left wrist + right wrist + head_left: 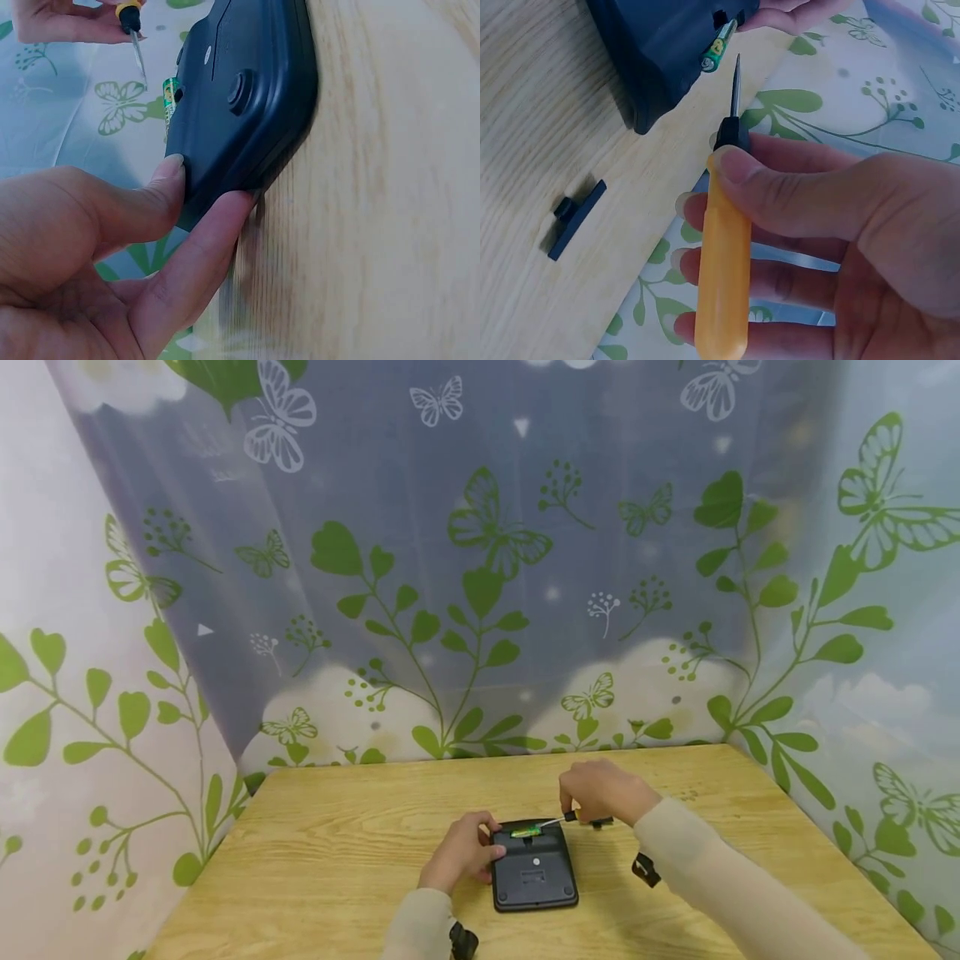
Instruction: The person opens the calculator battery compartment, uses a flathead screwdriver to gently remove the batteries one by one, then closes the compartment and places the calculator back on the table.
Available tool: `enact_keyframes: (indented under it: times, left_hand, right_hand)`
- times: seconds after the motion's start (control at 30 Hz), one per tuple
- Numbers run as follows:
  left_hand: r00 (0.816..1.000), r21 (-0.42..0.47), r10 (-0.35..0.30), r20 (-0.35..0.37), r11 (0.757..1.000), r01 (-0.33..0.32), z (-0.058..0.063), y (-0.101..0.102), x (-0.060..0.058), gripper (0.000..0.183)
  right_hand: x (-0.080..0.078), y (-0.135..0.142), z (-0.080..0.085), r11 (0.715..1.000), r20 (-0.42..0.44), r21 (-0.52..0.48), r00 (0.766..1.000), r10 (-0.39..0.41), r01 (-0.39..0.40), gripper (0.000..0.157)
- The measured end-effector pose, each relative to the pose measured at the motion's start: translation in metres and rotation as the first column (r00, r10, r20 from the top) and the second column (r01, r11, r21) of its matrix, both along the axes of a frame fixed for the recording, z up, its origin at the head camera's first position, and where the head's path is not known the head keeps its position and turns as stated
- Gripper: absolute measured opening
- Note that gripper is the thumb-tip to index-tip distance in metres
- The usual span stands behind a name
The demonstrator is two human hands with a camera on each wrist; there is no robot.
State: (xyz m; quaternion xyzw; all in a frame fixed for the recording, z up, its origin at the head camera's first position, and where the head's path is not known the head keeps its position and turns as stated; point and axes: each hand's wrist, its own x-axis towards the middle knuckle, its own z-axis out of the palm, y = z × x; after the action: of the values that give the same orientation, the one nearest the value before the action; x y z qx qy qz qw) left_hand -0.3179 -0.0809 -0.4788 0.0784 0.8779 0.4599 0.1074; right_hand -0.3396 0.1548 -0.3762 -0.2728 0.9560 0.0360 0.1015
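Observation:
A black calculator (551, 877) lies face down on the wooden table, its back with round feet turned up. In the slot near its far edge sits a green battery (718, 49), its end showing. My left hand (465, 852) grips the calculator's left side, thumb on the back and a finger along the edge. My right hand (603, 787) holds a screwdriver (724, 262) with a yellow handle, thumb on one side and fingers on the other. The screwdriver's thin metal shaft points toward the battery, its tip close to the battery's right end in the head view.
A small black battery cover (576, 221) lies on the table (337, 827) to the right of the calculator, partly under the right hand in the head view. Printed curtains (420, 635) with leaves and butterflies hang behind and beside the table.

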Motion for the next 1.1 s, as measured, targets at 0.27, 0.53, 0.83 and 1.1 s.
enact_keyframes:
  times: [0.27,0.53,0.83,1.1]
  left_hand:
    - [1.0,0.0,-0.006,-0.023,1.0,0.006,0.003,0.001,0.001,0.025]
    - [1.0,0.009,-0.007,-0.021,1.0,0.007,0.003,0.0,0.004,0.025]
    - [1.0,0.006,0.0,-0.01,1.0,0.0,0.001,0.0,0.003,0.026]
    - [1.0,0.007,-0.007,-0.02,1.0,0.007,0.0,0.0,0.002,0.026]
  right_hand:
    - [0.009,0.004,-0.006,0.995,-0.022,-0.098,1.0,0.009,-0.011,0.023]
    - [0.016,0.011,-0.009,0.985,-0.05,-0.171,0.999,0.015,-0.023,0.022]
    - [0.019,0.026,-0.015,0.986,-0.058,-0.164,0.998,-0.019,0.01,0.02]
    - [0.018,0.043,-0.023,0.986,-0.081,-0.161,0.996,-0.046,0.032,0.02]
